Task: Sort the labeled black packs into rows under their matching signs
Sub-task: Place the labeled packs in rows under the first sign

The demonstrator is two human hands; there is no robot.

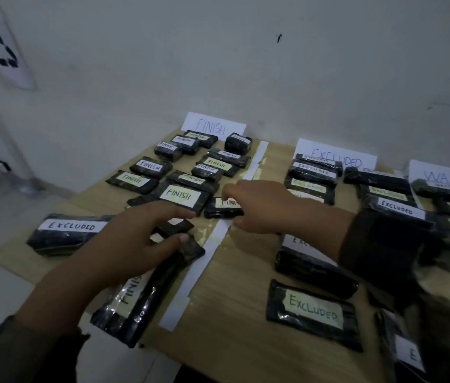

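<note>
Film, glossy and crinkled, wraps every pack, so I judge them light, a little yielding and apt to slide on one another; the paper labels should give the drier hold. The right hand (259,205) has its fingers curled down over the small FINISH pack (219,210), thumb at its near edge, pinching its 3 o'clock end. That pack lies at the near end of the rows under the FINISH sign (212,125), which stands at 12 o'clock of its column. The left hand (124,244) is spread, fingers fairly straight. Its thumb tip touches the 1 o'clock end of the long FINISH pack (146,297), which lies slantwise on the worktop (240,272) just beside the white strip (199,266). Its forefinger reaches over a small dark pack (175,226); it grips neither. The long pack would probably sag if lifted by one end, so a hold across its middle seems safer. An EXCLUDED pack (66,233) at 9 o'clock lies on the FINISH side, not yet sorted.
</note>
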